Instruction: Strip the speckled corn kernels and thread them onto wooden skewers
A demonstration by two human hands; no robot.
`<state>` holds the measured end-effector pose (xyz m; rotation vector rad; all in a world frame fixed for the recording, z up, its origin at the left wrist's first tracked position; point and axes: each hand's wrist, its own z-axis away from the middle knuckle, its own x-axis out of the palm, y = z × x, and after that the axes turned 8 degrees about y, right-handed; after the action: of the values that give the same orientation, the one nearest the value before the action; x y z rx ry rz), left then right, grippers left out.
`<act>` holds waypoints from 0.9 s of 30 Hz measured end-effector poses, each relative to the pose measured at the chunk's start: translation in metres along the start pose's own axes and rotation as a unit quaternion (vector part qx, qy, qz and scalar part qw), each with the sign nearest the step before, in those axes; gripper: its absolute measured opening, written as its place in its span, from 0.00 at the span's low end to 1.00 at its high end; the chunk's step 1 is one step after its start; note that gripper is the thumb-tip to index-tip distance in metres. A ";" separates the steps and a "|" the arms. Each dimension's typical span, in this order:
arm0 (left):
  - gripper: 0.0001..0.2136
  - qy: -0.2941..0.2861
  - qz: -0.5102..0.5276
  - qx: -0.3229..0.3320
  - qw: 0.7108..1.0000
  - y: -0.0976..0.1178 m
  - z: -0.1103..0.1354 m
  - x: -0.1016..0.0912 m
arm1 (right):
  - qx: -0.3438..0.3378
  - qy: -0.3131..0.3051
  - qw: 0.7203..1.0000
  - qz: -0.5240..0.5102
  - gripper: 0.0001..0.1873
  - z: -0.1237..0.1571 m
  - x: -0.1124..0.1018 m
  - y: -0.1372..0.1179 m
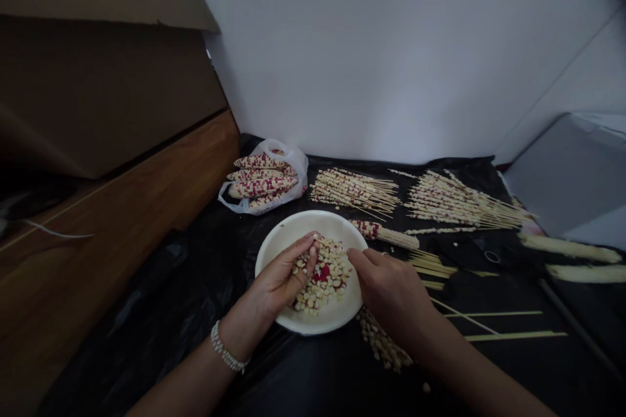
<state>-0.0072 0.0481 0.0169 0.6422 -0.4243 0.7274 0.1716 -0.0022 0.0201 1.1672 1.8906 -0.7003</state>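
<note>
Above a white bowl (267,254) of loose corn kernels (313,300), cream with some red ones, my left hand (286,273) pinches a pale kernel at the tip of a thin wooden skewer (469,319). My right hand (391,287) is closed around that skewer at the bowl's right rim; its back end sticks out past the hand. A partly stripped corn cob (386,233) lies just behind the right hand. Beneath the right wrist, more kernels (384,342) are heaped on the black sheet, partly hidden.
Behind the bowl is a plastic bag (299,166) of speckled corn cobs (261,186). Two piles of kernel-threaded skewers (349,190) (445,199) lie along the wall. Bare skewers (433,264) and stripped cobs (581,272) are at right. Black plastic sheeting (195,300) covers the surface; a wooden panel (147,189) borders the left.
</note>
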 end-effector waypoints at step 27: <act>0.15 -0.046 0.022 -0.011 0.999 -0.006 -0.008 -0.006 | 0.009 -0.008 1.000 -0.019 0.12 0.004 0.006 -0.004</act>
<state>-0.0059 0.0467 0.0053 0.6488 -0.5312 0.7356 0.1675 -0.0040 0.0137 1.1368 1.9008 -0.7454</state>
